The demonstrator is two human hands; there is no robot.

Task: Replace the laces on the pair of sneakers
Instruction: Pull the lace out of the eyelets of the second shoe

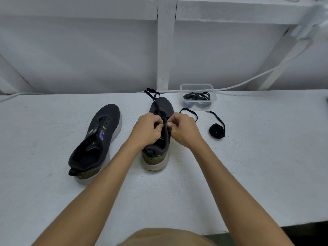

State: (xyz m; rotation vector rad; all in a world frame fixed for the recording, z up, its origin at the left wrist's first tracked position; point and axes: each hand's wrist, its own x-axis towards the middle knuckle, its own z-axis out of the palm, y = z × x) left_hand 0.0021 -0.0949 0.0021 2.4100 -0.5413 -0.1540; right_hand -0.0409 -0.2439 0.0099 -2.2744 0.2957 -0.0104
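From my head camera, I am looking down at a white tabletop (248, 166) that is running up to a white wall. Both of my bare forearms are reaching forward to a dark sneaker (157, 139) that is sitting in the middle of the tabletop, heel toward me and toe pointing away.

My left hand (148, 128) is curling over the left side of the sneaker's opening, fingers bent and pinching at the black lace (162, 115). My right hand (182, 129) is doing the same from the right side, its fingertips meeting the left hand's just above the tongue. Exactly which strand each hand is gripping is too small to tell. One loose end of the lace is trailing past the toe toward the wall, and another is looping out to the right of my right hand.

The second sneaker (96, 139) is lying to the left, well apart, angled, with no lace showing in its eyelets and purple and green marks on its side.

To the right, a coiled black lace (216, 130) is resting on the tabletop. Behind it, near the wall, a clear plastic box (197, 87) is holding more dark laces (197, 96).
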